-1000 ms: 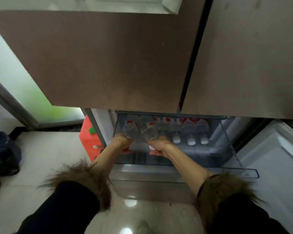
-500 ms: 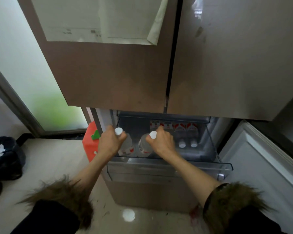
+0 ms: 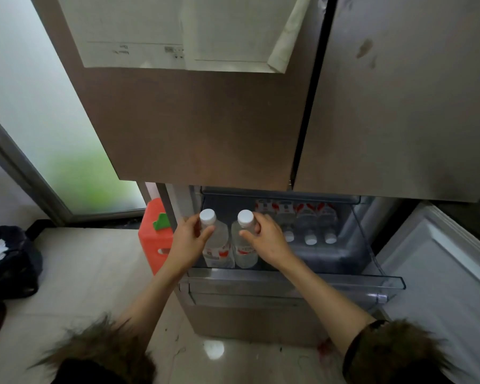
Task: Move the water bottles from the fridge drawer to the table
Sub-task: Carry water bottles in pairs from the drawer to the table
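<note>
I hold two clear water bottles upright over the fridge drawer's [image 3: 294, 282] front left corner, each with a white cap and red label. My left hand [image 3: 187, 242] grips the left bottle [image 3: 216, 245] by its neck, my right hand [image 3: 266, 239] the right bottle [image 3: 243, 249]. Along the drawer's back edge lie more bottles [image 3: 306, 223], caps toward me.

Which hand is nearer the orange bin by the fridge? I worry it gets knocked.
Left. The left hand, gripping a bottle, sits just right of the orange bin; the right hand is farther right, past both bottles.
</note>
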`<state>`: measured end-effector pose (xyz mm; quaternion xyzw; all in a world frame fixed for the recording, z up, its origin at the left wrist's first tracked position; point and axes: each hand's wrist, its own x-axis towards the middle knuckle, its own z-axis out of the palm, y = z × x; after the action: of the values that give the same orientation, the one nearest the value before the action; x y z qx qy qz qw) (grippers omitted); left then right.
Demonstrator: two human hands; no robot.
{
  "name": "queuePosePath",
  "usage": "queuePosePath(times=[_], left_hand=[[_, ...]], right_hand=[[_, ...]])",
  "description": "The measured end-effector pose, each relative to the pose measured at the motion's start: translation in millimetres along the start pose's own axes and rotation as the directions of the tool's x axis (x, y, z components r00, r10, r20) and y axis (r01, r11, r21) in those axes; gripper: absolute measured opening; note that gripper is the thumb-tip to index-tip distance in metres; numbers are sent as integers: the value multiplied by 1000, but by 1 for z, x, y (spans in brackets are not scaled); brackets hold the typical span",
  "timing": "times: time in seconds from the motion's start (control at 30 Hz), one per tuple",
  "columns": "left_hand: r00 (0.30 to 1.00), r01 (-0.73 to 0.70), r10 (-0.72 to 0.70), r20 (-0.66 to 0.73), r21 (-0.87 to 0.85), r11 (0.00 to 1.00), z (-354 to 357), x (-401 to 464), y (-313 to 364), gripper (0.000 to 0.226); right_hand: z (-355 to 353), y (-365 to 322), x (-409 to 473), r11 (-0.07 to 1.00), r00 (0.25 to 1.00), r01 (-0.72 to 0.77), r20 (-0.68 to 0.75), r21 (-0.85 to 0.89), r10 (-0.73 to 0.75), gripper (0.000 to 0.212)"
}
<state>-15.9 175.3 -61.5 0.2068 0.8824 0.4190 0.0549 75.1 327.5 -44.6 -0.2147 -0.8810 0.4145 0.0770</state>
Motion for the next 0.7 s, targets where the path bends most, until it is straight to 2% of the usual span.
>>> queuePosePath(times=[0.13,0.23,0.3,0.47,0.7], left_hand=[[996,-25,31,85,-80,997,-7,10,-11,40],[971,-46,88,223,-188,981,-7,15,-20,37],[957,-56,116,264,-223,973,-5,16,-24,33],[948,-85,150,282,-229,970,-1,19,-32,29],[970,-188,202,139,-105,977,-4,18,-27,34]], right_hand=[[5,5,9,1000,1000,13,3,-9,-13,47],[9,6,14,996,999,-8,38,94,5,50],[12,6,15,990,998,-33,64,136,25,54],[16,11,16,999,997,-28,79,21,27,62],[10,8,13,999,999,1,54,-36,1,60]])
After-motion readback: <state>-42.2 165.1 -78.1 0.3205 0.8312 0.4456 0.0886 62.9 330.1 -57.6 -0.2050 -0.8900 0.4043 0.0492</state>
